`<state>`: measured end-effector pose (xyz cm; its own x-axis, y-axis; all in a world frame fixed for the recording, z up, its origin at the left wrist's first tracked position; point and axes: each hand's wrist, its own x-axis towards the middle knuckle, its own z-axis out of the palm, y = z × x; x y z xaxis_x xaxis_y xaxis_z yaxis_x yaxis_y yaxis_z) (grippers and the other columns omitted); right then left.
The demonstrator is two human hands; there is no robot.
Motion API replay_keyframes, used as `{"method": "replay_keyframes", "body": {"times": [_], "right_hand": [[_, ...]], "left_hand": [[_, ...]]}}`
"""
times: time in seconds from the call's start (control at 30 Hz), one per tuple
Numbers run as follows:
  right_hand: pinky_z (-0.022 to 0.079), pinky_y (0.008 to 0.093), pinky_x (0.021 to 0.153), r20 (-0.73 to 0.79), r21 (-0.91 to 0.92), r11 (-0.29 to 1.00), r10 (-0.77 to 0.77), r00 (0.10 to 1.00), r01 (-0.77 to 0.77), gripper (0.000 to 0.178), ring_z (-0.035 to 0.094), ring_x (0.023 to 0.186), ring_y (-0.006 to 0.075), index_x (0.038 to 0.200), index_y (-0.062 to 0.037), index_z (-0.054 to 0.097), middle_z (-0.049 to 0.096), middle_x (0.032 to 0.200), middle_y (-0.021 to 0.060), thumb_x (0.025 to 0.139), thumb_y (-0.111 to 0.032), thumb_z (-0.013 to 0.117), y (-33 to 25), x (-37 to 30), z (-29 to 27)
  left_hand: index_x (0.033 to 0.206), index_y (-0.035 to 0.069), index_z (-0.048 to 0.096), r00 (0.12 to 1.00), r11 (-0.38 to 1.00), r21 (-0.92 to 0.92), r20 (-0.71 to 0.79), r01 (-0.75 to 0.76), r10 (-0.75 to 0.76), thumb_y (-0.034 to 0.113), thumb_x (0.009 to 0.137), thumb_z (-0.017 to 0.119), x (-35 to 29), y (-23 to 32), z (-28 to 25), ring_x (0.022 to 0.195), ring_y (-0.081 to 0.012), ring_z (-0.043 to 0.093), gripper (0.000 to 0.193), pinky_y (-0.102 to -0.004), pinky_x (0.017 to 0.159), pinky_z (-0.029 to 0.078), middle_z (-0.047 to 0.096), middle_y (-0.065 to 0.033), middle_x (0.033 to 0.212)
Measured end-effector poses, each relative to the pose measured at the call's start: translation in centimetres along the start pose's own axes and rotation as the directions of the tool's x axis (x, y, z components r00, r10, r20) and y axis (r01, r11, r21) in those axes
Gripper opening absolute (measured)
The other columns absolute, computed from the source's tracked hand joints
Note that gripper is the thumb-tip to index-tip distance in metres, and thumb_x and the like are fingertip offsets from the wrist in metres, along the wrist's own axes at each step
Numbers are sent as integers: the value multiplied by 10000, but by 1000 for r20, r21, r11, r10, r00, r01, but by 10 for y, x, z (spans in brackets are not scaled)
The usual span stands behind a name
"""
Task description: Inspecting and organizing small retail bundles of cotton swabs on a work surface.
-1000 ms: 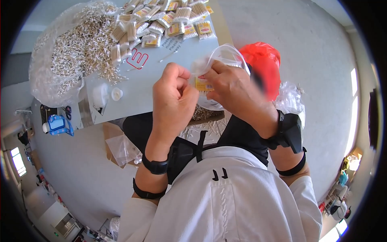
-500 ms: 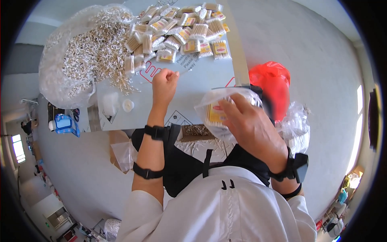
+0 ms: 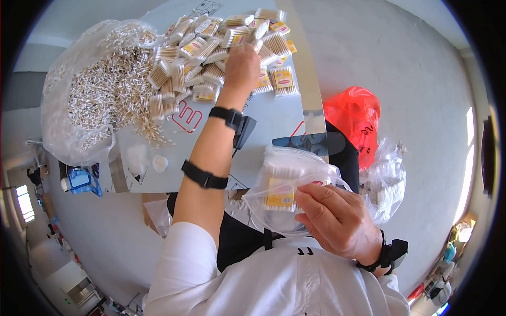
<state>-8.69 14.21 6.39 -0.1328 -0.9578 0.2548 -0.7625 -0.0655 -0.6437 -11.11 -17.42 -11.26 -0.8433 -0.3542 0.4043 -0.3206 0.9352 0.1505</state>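
Note:
My left hand (image 3: pixel 242 71) is stretched out over the pile of cotton swab packs (image 3: pixel 216 50) on the table. The back of the hand hides its fingers, so I cannot tell whether a pack is between them. My right hand (image 3: pixel 337 218) pinches the rim of a clear plastic bag (image 3: pixel 266 221) close to my body, thumb against fingertips. Inside the bag, several cotton swab packs with yellow labels (image 3: pixel 279 195) show through the film.
A large clear sack (image 3: pixel 55 121) of loose cotton swabs (image 3: pixel 100 95) spills onto the left of the table. Near its front edge lies a round white item (image 3: pixel 159 163). A red plastic bag (image 3: pixel 353 110) and another clear bag (image 3: pixel 387 179) are at the right.
My left hand has moved forward and right from above the bare tabletop to the packs. The right hand and its bag have come down, closer to my body.

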Motion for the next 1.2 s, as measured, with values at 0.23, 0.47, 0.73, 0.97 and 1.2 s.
{"method": "replay_keyframes", "body": {"times": [0.23, 0.47, 0.73, 0.97, 1.2], "right_hand": [[572, 353, 718, -32, -21, 999, -30, 999, 29, 388, 653, 822, 297, 1052, 89, 591, 616, 974, 179, 714, -54, 716, 2, -3, 5], [568, 362, 735, -13, -24, 1000, -7, 1000, 7, 402, 652, 829, 292, 1055, 79, 592, 616, 975, 175, 704, -62, 728, 4, -8, 7], [567, 344, 626, -73, -7, 999, -35, 997, 35, 333, 663, 748, 280, 990, 88, 615, 625, 917, 184, 696, -25, 724, -1, -5, -5], [571, 359, 617, -89, -40, 999, -36, 995, 33, 320, 668, 729, 288, 974, 79, 623, 640, 897, 193, 691, -14, 740, 0, -6, -1], [560, 363, 596, -115, -57, 998, -36, 993, 30, 345, 666, 709, 304, 970, 81, 625, 644, 888, 190, 659, 13, 761, -6, -10, 1]], "left_hand": [[957, -32, 599, 696, 250, -777, 309, 578, -648, 107, 838, 644, -133, 23, -23, 709, -193, 680, 188, -318, 593, 509, 694, -157, 825], [928, 42, 568, 785, 806, -95, 316, 585, -533, 160, 776, 688, -141, 44, -47, 718, -404, 615, 226, -491, 655, 489, 628, -160, 775], [991, 75, 654, 984, 999, 9, 174, 34, -35, 10, 762, 625, -54, -6, -23, 977, -292, 522, 240, -395, 818, 469, 543, -116, 1025], [893, 91, 647, 919, 967, -69, 299, -246, 256, -28, 730, 603, -36, -10, -33, 1041, -249, 520, 206, -394, 888, 437, 608, -48, 982], [879, 10, 602, 883, 690, -555, 229, 464, -409, 36, 747, 722, -89, -9, -60, 697, -213, 665, 181, -348, 604, 513, 683, -107, 789]]}}
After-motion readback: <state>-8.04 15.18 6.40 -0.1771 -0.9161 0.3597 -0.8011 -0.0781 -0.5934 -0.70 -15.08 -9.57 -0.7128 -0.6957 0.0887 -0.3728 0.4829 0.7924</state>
